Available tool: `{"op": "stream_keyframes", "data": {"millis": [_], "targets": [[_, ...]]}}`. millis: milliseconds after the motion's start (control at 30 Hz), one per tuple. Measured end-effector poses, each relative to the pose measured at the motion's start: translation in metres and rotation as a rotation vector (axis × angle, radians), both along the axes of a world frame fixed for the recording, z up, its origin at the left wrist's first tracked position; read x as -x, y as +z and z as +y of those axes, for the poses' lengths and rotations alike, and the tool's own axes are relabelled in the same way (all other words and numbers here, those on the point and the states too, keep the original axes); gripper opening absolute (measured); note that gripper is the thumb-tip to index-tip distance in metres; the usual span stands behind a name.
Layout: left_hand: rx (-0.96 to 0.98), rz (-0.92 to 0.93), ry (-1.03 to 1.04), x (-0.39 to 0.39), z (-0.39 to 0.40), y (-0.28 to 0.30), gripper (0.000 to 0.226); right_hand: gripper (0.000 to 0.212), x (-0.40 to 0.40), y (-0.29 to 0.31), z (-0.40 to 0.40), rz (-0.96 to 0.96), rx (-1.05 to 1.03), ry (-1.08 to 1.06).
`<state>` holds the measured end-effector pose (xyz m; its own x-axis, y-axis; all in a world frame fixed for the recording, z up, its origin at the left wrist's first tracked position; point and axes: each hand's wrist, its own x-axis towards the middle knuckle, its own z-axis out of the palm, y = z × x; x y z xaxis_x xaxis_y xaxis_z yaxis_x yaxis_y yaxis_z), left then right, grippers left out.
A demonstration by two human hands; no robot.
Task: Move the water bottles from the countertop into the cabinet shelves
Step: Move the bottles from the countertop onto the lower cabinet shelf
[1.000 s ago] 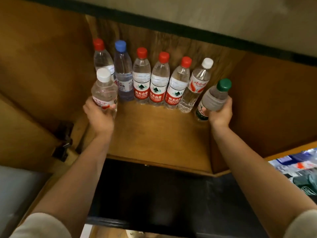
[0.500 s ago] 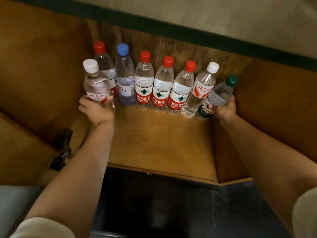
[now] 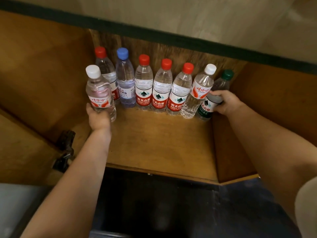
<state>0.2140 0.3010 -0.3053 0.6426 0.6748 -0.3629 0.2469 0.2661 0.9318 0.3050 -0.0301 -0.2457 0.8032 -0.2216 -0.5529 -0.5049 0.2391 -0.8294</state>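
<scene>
Left hand (image 3: 98,117) grips the white-capped bottle (image 3: 99,93) low on its body, in front of the row's left end. Right hand (image 3: 224,102) grips the green-capped bottle (image 3: 221,85) (tilted, touching the row's right end). 6 bottles line the shelf (image 3: 159,143) back.

- The green-capped bottle (image 3: 216,93) now stands nearly upright at the row's right end, touching the white-capped neighbour (image 3: 199,93) — a second ago it leaned well forward in the right hand (image 3: 224,102).
- The left hand (image 3: 98,117) now holds its white-capped bottle (image 3: 99,93) further left and lower — in front of the red-capped bottle (image 3: 104,69).
</scene>
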Motion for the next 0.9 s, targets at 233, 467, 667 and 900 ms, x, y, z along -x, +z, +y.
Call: {"op": "stream_keyframes", "data": {"millis": [233, 467, 667, 900], "targets": [[0.082, 0.003, -0.039, 0.003, -0.002, -0.005, 0.066, 0.058, 0.001, 0.001, 0.0, -0.002, 0.256, 0.089], [0.094, 0.037, -0.059, 0.003, -0.004, -0.001, 0.064, 0.072, -0.001, 0.0, -0.002, -0.099, 1.002, 0.13], [0.488, -0.002, -0.016, 0.004, -0.005, 0.003, 0.048, 0.066, 0.004, 0.014, 0.005, -0.158, 1.332, 0.129], [0.831, -0.125, 0.019, 0.006, -0.003, 0.005, 0.05, 0.051, 0.0, 0.036, 0.011, -0.173, 1.494, 0.135]]}}
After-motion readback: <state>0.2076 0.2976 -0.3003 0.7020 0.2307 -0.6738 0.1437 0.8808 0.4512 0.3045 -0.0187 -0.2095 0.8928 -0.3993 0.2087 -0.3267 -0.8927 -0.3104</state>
